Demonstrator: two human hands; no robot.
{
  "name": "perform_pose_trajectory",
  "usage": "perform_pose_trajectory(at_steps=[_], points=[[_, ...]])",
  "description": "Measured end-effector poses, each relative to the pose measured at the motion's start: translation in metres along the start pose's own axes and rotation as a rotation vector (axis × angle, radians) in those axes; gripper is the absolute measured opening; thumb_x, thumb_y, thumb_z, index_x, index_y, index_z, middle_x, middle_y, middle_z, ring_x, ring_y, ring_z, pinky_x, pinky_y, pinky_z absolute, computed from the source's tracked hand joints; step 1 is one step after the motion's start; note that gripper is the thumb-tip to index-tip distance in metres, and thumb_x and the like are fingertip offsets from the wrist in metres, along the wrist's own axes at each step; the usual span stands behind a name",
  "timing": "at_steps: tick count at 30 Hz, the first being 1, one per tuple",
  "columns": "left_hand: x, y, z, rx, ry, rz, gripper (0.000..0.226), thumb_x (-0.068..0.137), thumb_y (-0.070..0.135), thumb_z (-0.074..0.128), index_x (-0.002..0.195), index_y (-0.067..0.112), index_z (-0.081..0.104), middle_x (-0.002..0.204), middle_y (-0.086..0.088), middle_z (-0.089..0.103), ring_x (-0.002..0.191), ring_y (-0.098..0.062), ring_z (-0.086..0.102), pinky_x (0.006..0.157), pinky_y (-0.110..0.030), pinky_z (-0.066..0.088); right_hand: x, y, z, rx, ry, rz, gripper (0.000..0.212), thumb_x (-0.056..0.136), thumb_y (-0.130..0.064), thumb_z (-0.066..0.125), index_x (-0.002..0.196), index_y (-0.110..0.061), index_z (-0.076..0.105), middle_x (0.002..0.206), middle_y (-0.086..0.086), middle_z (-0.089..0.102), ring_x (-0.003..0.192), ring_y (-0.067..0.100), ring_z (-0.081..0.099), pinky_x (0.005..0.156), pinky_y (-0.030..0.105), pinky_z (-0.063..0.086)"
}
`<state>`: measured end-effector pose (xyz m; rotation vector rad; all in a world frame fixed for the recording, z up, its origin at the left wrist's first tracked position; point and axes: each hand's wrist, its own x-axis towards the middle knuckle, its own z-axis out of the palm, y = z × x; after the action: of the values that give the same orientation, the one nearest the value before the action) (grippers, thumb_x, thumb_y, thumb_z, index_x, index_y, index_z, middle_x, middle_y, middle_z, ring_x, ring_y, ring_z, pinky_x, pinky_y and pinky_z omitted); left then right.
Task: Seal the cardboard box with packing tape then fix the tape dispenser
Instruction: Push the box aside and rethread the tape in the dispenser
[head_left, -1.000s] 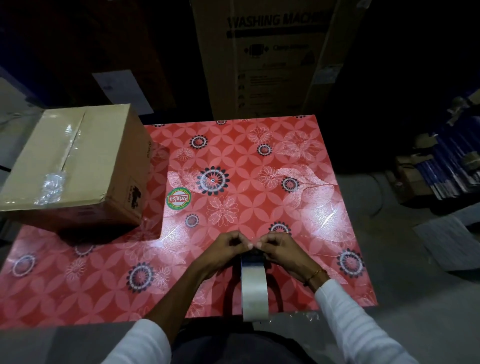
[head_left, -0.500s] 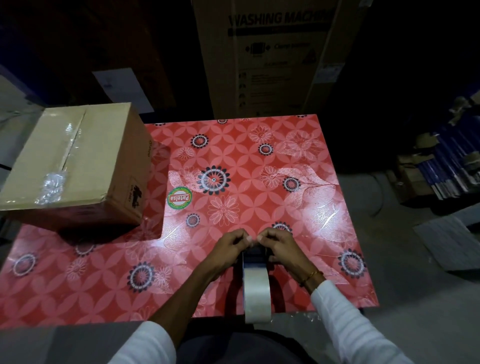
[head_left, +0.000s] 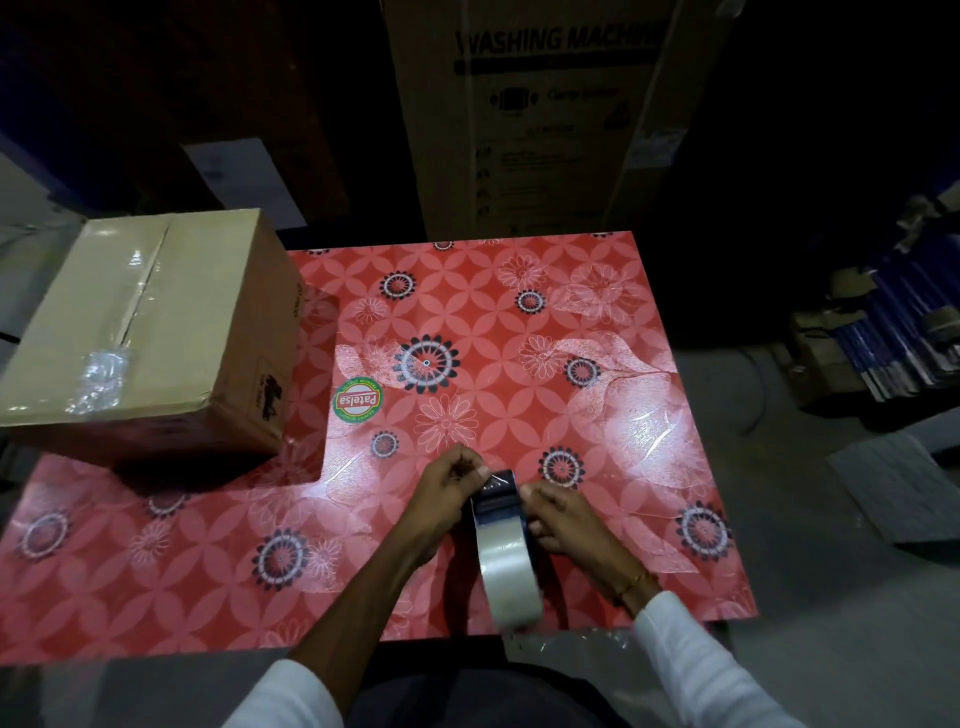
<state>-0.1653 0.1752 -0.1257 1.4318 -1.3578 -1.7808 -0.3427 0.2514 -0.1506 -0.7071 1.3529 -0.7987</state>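
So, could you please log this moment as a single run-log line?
phase: fixing dispenser | left hand: pinching tape end | right hand: steadying dark tape dispenser with clear roll | brown cardboard box: taped, far left

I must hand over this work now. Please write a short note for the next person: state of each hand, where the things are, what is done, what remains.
Left hand: pinching the loose tape end at the front of the tape dispenser.
Right hand: grip on the dispenser's right side.
Tape roll: mounted, at the near edge of the red table.
Cardboard box: far left on the table, top seam taped.
Done: sealing.
Left: finish fixing the dispenser.
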Motion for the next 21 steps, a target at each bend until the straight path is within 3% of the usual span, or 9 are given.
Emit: perform_pose_trajectory(at_steps=[2, 4, 7, 11, 14, 17, 21], points=[[0.003, 0.004, -0.002, -0.045, 0.034, -0.011, 0.010, 0.096, 0.009, 0.059, 0.087, 0.012, 0.057, 0.076, 0.002, 0.055, 0.055, -0.003, 0.048, 0.045, -0.009, 0.036, -0.006, 0.008, 0.000, -0.042, -0.006, 0.031, 0.027, 0.096, -0.052, 0.059, 0.111, -0.033, 0.073, 0.096, -0.011, 0.074, 0.091, 0.011, 0.068, 0.089, 0.031, 0.057], [0.005, 0.007, 0.000, -0.087, 0.049, -0.022, 0.008, 0.097, 0.008, 0.058, 0.090, 0.011, 0.057, 0.080, -0.002, 0.055, 0.062, -0.009, 0.050, 0.047, -0.012, 0.039, -0.010, 0.006, 0.001, -0.008, -0.001, 0.024, 0.019, 0.100, -0.036, 0.059, 0.113, -0.035, 0.072, 0.114, -0.004, 0.075, 0.112, 0.019, 0.067, 0.102, 0.039, 0.052], [0.007, 0.012, 0.004, -0.158, 0.071, -0.054, 0.012, 0.098, 0.004, 0.054, 0.087, 0.009, 0.055, 0.079, -0.006, 0.055, 0.062, -0.010, 0.052, 0.049, -0.016, 0.042, -0.011, -0.004, 0.000, 0.005, -0.008, -0.028, 0.023, 0.101, -0.019, 0.059, 0.120, -0.026, 0.069, 0.120, 0.004, 0.074, 0.118, 0.024, 0.066, 0.101, 0.040, 0.051], [0.011, 0.014, 0.005, -0.261, 0.110, -0.132, 0.017, 0.098, -0.001, 0.050, 0.084, 0.007, 0.055, 0.089, -0.015, 0.054, 0.085, -0.024, 0.050, 0.074, -0.038, 0.044, -0.008, -0.009, -0.003, -0.038, -0.062, -0.105, 0.039, 0.095, -0.002, 0.064, 0.133, -0.013, 0.061, 0.128, 0.009, 0.070, 0.122, 0.023, 0.064, 0.106, 0.040, 0.051], [0.016, 0.014, 0.006, -0.259, 0.154, -0.159, 0.015, 0.095, -0.001, 0.053, 0.085, 0.009, 0.057, 0.088, -0.014, 0.058, 0.082, -0.025, 0.054, 0.071, -0.037, 0.046, -0.006, -0.010, 0.000, -0.084, -0.057, -0.160, 0.039, 0.092, -0.010, 0.071, 0.130, -0.015, 0.062, 0.124, 0.002, 0.071, 0.118, 0.015, 0.066, 0.100, 0.028, 0.052], [0.021, 0.016, 0.008, -0.298, 0.206, -0.176, 0.013, 0.092, 0.003, 0.059, 0.098, 0.014, 0.056, 0.088, -0.016, 0.064, 0.079, -0.028, 0.062, 0.072, -0.039, 0.049, -0.002, -0.011, 0.001, -0.138, -0.021, -0.210, 0.035, 0.092, -0.017, 0.072, 0.126, -0.022, 0.064, 0.120, -0.005, 0.072, 0.115, 0.009, 0.066, 0.094, 0.021, 0.050], [0.031, 0.018, 0.008, -0.287, 0.239, -0.146, 0.012, 0.094, 0.015, 0.062, 0.101, 0.014, 0.053, 0.092, -0.016, 0.067, 0.081, -0.028, 0.065, 0.072, -0.040, 0.053, 0.003, -0.024, -0.007, -0.293, 0.014, -0.269, 0.034, 0.094, -0.023, 0.071, 0.127, -0.031, 0.064, 0.120, -0.011, 0.071, 0.112, 0.006, 0.067, 0.091, 0.021, 0.054]])
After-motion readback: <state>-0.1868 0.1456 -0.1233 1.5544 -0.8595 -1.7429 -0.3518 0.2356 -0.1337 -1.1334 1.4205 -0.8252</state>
